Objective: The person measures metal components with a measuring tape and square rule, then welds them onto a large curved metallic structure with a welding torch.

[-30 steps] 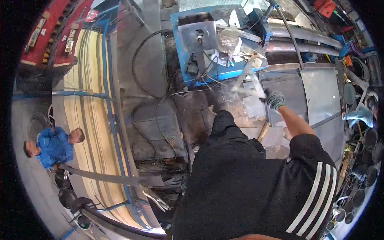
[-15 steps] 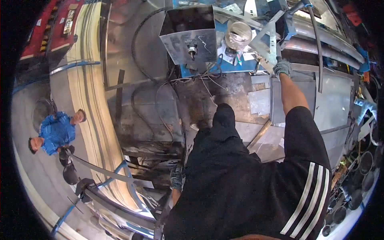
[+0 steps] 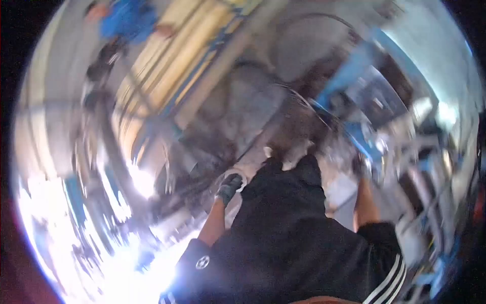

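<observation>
Motion blur smears most of the view. My left hand (image 3: 230,186), in a grey-green glove, is over a pale rounded rim (image 3: 241,177) left of my legs; its fingers look bent, but what they hold, if anything, is blurred. On the right my bare forearm (image 3: 365,205) reaches forward, and the hand at its end is lost in the blur. Beyond it lies the blue table (image 3: 368,144), with the grey metal box (image 3: 379,101) on it.
At upper left is a person in blue (image 3: 129,20), near long yellowish strips (image 3: 177,55). Bright glare fills the lower left. Blurred pipes (image 3: 417,187) are at the right. A pale sheet (image 3: 341,190) lies beside my right leg.
The whole view has turned, moving the box and blue table to the right. My left hand and forearm show more fully, away from the lower-left metal parts. My right hand has become indistinct.
</observation>
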Demonstrator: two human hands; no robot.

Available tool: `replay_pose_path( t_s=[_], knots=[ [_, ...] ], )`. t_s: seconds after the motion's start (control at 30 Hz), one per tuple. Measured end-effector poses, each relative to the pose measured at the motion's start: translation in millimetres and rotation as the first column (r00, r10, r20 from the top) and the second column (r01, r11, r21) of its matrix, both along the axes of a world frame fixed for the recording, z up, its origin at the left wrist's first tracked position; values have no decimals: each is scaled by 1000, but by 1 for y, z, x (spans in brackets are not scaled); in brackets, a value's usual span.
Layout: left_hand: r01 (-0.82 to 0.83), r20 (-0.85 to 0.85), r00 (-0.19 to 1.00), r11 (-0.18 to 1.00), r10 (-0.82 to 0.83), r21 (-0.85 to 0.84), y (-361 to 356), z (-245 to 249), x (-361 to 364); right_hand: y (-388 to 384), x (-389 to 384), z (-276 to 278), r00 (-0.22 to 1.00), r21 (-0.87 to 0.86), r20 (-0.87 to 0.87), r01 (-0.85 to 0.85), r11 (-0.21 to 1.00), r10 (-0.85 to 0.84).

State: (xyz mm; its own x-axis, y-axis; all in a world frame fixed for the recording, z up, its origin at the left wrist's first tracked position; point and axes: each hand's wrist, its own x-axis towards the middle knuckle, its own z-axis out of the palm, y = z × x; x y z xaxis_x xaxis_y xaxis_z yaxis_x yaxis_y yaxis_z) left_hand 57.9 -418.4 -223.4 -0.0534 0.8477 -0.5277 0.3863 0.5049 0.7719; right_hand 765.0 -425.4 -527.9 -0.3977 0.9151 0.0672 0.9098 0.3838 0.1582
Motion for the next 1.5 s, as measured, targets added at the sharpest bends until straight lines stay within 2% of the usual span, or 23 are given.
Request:
replay_pose_path(
  t_s=[0.03,0.1,0.2,0.3,0.37,0.43,0.5,0.63,0.7,0.8,0.97,1.0,1.03,1.07,1.1,1.13,1.17,1.2,1.23,1.3,1.37,1.43,1.5],
  knots=[
    [-86,149,986,993,73,82,-15,-11,-14,-1,-32,8,996,-135,8,-83,987,85],
    [-210,-11,976,937,216,-279,-35,13,-5,-13,-68,-1,869,-467,-465,-77,881,-171],
    [-518,-183,855,789,485,-330,-80,67,9,28,-101,24,928,-548,-356,-300,781,107],
    [-730,-359,683,594,636,-337,-201,37,-36,122,-160,129,876,-558,-304,-481,676,373],
    [-960,-88,108,81,990,-268,-254,89,-40,173,-229,148,783,-507,-319,-618,602,535],
    [-959,-358,167,236,919,159,-317,85,-65,200,-275,177,698,-478,-308,-701,529,646],
    [-978,-173,-182,-196,968,-69,-346,119,-112,212,-316,205,632,-459,-292,-751,475,718],
    [-907,117,-292,-314,949,280,-382,152,-198,219,-386,221,539,-438,-244,-803,404,806],
    [-856,211,-320,-377,924,354,-351,207,-241,222,-418,230,511,-432,-211,-813,390,833],
    [-874,218,-205,-279,954,398,-325,254,-308,218,-450,249,482,-443,-167,-816,371,860],
    [-945,196,-147,-196,970,262,-315,216,-425,193,-442,257,536,-494,-106,-759,423,838],
    [-848,-231,87,194,969,494,-320,203,-443,190,-438,259,553,-502,-94,-745,440,828],
    [-611,-643,185,600,743,517,-324,184,-465,182,-440,263,571,-510,-82,-728,458,817],
    [-578,-363,355,508,861,638,-322,177,-476,176,-433,264,587,-521,-70,-711,472,807],
    [-581,-353,381,518,854,628,-316,166,-484,170,-423,266,600,-535,-56,-693,483,798],
    [-824,37,312,251,949,508,-302,181,-472,165,-417,271,606,-550,-42,-678,488,794],
    [-970,382,102,7,918,244,-291,204,-454,161,-413,275,605,-564,-33,-668,485,795],
    [-983,575,-77,-158,814,93,-276,230,-433,158,-412,278,601,-574,-27,-664,480,798],
    [-984,574,-80,-157,815,87,-297,184,-460,156,-412,280,597,-579,-25,-663,475,802],
    [-826,429,323,31,844,563,-335,110,-494,159,-437,280,582,-564,-36,-683,464,813],
    [-856,503,45,-227,863,465,-326,150,-446,165,-474,275,556,-537,-61,-719,442,829],
    [-811,120,32,-44,992,584,-354,112,-444,169,-516,270,533,-496,-94,-757,425,841],
    [-912,638,117,-172,761,372,-364,92,-429,163,-536,269,525,-473,-122,-777,415,843]
  ],
)
